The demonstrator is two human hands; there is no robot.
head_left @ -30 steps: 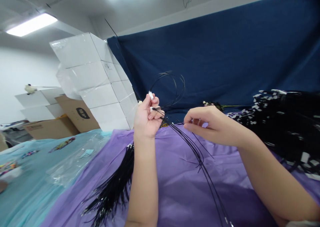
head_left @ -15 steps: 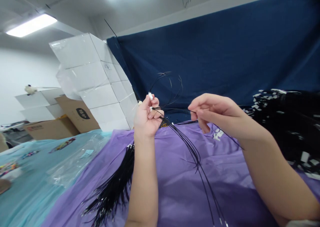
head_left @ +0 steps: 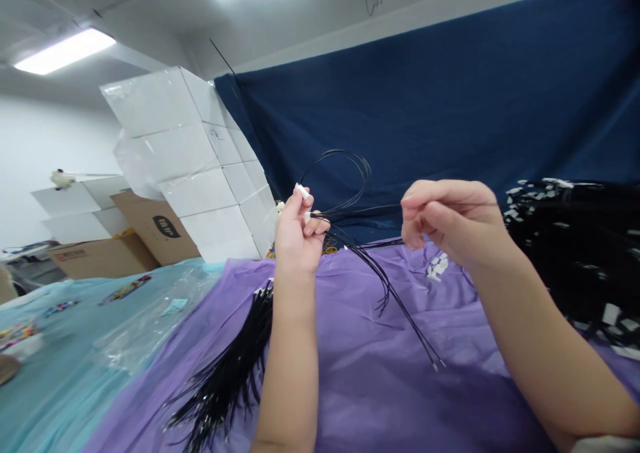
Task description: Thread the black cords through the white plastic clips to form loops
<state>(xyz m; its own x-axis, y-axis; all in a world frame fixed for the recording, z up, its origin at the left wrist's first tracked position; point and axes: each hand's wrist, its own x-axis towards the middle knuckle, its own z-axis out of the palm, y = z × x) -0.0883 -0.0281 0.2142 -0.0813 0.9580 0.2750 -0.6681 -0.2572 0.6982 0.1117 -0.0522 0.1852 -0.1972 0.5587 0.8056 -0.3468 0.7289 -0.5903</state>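
Left grip (head_left: 303, 233) closed, thumb and fingertips pinching one white tab (head_left: 302, 191), curled fingers holding a second white tab (head_left: 308, 218) lower down, and there's the right grip (head_left: 450, 216), thumb against fingers, nipping a thin black strand (head_left: 380, 207)! That strand runs almost level between the two, its tail passing out behind the right grip. Up over the left grip arcs a loop of black cord (head_left: 367, 166), in front of the blue curtain (head_left: 450, 100), while more black cords (head_left: 373, 263) droop away from the lower tab above the tabletop (head_left: 360, 353), draped in purple. And what a change from a second ago: the right grip was lower and closer in, no strand visible in it; now it's up and farther right, and the drooping cord ends hang higher than they did. White scraps (head_left: 437, 266), hidden then, show under the right wrist. Further out, a big dark heap of cords (head_left: 600, 240) sits on the right, partly blocked by the right forearm (head_left: 540, 333); on the other side a black bundle (head_left: 235, 360) lies half behind the left forearm (head_left: 293, 353). Beyond, white boxes (head_left: 165, 106) tower beside an open brown carton (head_left: 100, 256).
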